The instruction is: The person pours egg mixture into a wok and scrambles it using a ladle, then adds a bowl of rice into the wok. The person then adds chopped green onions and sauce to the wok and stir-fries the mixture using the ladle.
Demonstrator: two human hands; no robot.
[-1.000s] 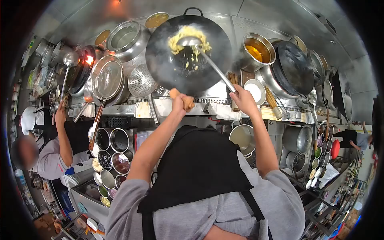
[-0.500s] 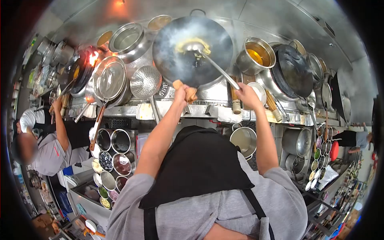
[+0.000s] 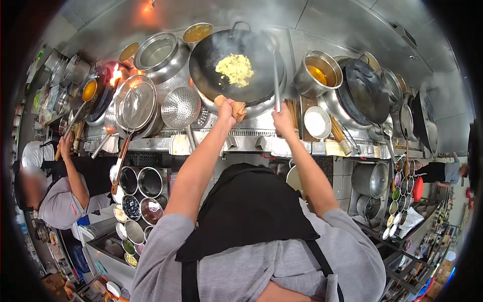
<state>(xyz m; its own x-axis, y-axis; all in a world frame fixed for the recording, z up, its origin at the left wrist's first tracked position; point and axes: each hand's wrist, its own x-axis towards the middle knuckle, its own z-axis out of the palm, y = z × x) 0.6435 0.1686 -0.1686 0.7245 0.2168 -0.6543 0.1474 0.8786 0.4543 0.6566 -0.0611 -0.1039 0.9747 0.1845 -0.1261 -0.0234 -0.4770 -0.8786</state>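
The left hand (image 3: pixel 227 113) is closed around a folded tan cloth (image 3: pixel 238 111) at the near rim of the wok (image 3: pixel 207 68); whether a handle lies under the cloth is hidden. Ahead of this hand sits the wok, round, dark and deep, greyed by thin steam towards its far side. Its loop handle (image 3: pixel 241 24) stands out from the far rim, pointing away from the person, roughly opposite the cloth. Forward of the left hand, a loose, crumbly mound of pale yellow scrambled egg (image 3: pixel 235 69) lies in the wok, with small bits at its edge.

The right hand (image 3: pixel 286 122) is wrapped around the near end of a metal ladle (image 3: pixel 276 75). The ladle's long axis runs almost straight forward from that hand, over the wok's right side and apart from the egg; its far end is blurred in steam. Just left of the left hand is a perforated skimmer (image 3: pixel 179 107), handle towards the person. Right of the right hand sits a white-filled bowl (image 3: pixel 317 122).
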